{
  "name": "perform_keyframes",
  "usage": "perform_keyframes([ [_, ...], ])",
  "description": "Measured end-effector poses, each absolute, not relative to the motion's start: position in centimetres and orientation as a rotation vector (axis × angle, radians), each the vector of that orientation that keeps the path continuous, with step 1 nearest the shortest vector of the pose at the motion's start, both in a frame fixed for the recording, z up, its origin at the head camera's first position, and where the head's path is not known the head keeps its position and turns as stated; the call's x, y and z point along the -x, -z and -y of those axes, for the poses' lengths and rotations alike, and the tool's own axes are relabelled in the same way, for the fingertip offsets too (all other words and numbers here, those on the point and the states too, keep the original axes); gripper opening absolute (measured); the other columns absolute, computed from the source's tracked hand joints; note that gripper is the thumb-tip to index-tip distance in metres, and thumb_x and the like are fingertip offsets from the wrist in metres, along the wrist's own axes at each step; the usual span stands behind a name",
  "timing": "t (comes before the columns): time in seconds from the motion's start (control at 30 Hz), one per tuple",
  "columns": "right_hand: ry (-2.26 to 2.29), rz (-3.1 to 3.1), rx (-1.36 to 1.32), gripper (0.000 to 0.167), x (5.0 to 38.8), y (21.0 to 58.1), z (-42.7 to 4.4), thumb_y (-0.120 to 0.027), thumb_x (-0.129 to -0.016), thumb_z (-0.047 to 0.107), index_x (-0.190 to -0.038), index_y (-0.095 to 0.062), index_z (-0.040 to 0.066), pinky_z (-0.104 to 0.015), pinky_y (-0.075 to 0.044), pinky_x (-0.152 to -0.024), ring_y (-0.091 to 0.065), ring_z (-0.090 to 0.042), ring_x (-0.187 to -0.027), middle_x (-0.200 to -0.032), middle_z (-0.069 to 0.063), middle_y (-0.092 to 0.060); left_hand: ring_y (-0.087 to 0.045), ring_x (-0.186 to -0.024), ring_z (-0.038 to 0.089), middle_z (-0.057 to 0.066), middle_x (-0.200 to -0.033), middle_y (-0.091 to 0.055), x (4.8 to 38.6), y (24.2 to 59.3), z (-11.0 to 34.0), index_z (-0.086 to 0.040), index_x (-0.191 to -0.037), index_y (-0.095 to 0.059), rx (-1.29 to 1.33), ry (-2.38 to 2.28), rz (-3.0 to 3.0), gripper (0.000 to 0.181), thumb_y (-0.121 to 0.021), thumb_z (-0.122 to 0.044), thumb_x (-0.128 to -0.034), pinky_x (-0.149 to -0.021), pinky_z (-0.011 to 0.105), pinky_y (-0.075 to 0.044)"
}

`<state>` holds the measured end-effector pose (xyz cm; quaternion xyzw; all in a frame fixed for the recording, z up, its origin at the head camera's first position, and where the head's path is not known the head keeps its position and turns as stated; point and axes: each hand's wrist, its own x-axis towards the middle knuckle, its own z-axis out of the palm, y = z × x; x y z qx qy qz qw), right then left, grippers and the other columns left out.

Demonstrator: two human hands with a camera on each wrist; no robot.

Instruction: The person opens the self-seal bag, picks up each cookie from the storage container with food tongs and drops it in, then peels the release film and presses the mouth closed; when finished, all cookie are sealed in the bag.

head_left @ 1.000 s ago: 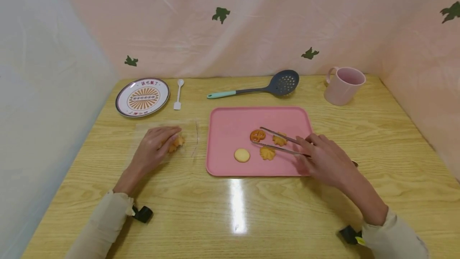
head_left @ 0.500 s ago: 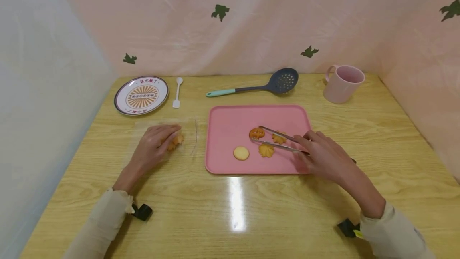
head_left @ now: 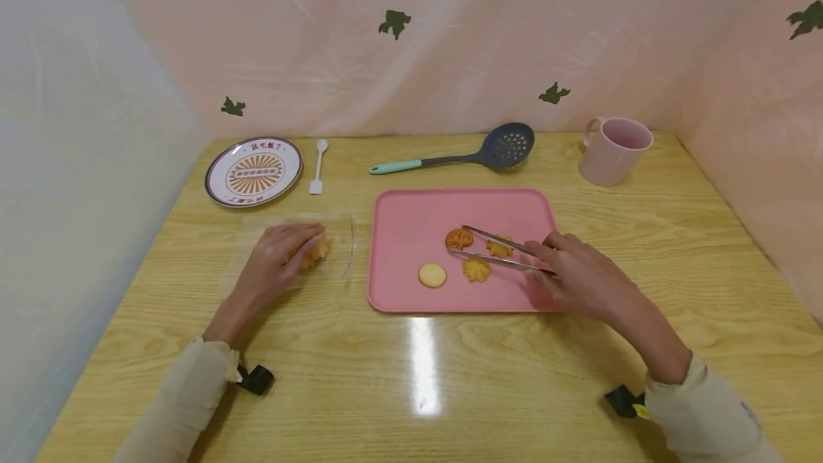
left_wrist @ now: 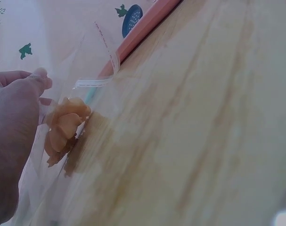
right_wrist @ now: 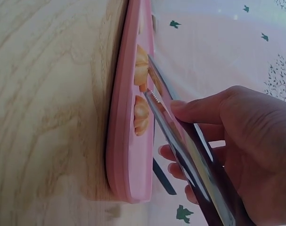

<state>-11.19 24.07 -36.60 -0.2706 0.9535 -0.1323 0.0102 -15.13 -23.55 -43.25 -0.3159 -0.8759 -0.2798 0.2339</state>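
Note:
My left hand (head_left: 273, 263) pinches the upper edge of a clear plastic bag (head_left: 341, 234); cookies (left_wrist: 65, 127) lie inside it, as the left wrist view shows. In my right hand (head_left: 588, 277) are metal tongs (right_wrist: 180, 150), gripped between thumb and fingers. The tongs' tips stand apart at either side of a pretzel-shaped cookie (head_left: 459, 239) on the pink tray (head_left: 405, 213). Beside it on the tray are a star-like cookie (head_left: 499, 246), a shell-like cookie (head_left: 476, 270) and a round pale cookie (head_left: 432, 276).
Along the back of the table (head_left: 347, 377) are a patterned plate (head_left: 254, 171), a small white spoon (head_left: 318, 167), a slotted skimmer (head_left: 506, 146) with a mint handle, and a pink mug (head_left: 615, 151) at the right. A curtain (head_left: 450, 77) hangs behind them.

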Motion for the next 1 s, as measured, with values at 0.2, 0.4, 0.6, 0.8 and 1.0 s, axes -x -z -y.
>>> perform_keyframes([
  [0.2,0.423,-2.959,0.874,0.038,11.3,36.5,-24.2,-0.075,-0.093,0.006,-0.129,-0.068,-0.002,-0.044,-0.053,-0.07,-0.059,-0.029,-0.086,-0.102,-0.015,-0.064,-0.066,-0.113,0.04,0.019,-0.123,-0.071,15.3,43.4,23.6,0.004,-0.124,-0.071,0.874,0.757,2.401,0.031,-0.07,0.009,-0.093,-0.102,0.055,-0.046],
  [0.4,0.384,-2.983,0.935,0.037,11.5,36.5,-24.3,-0.077,-0.092,0.005,-0.127,-0.069,0.0,-0.048,-0.055,-0.07,-0.061,-0.029,-0.083,-0.099,-0.013,-0.065,-0.066,-0.114,0.04,0.018,-0.124,-0.072,15.4,43.4,23.6,0.004,-0.124,-0.072,0.866,0.755,2.403,0.031,-0.07,0.008,-0.0934,-0.102,0.055,-0.046],
  [0.6,0.353,-3.029,1.024,0.036,11.7,36.9,-24.4,-0.078,-0.091,0.005,-0.125,-0.069,0.001,-0.047,-0.054,-0.066,-0.06,-0.028,-0.079,-0.098,-0.012,-0.064,-0.066,-0.114,0.039,0.018,-0.124,-0.072,15.3,43.3,23.4,0.003,-0.125,-0.071,0.862,0.757,2.414,0.033,-0.069,0.01,-0.0931,-0.102,0.055,-0.045],
  [0.8,0.343,-3.046,1.064,0.035,11.9,37.3,-24.3,-0.079,-0.091,0.006,-0.124,-0.07,0.001,-0.044,-0.051,-0.066,-0.055,-0.025,-0.079,-0.098,-0.011,-0.062,-0.066,-0.114,0.039,0.018,-0.124,-0.072,15.3,43.4,23.5,0.003,-0.125,-0.071,0.862,0.759,2.41,0.033,-0.069,0.009,-0.0933,-0.102,0.055,-0.045],
  [1.0,0.356,-3.077,1.121,0.036,12.1,37.7,-23.8,-0.081,-0.089,0.007,-0.123,-0.07,0.002,-0.043,-0.049,-0.064,-0.053,-0.024,-0.078,-0.097,-0.01,-0.062,-0.067,-0.111,0.041,0.019,-0.121,-0.072,15.4,43.6,23.7,0.004,-0.122,-0.073,0.874,0.757,2.37,0.031,-0.071,0.009,-0.0914,-0.101,0.056,-0.046],
])
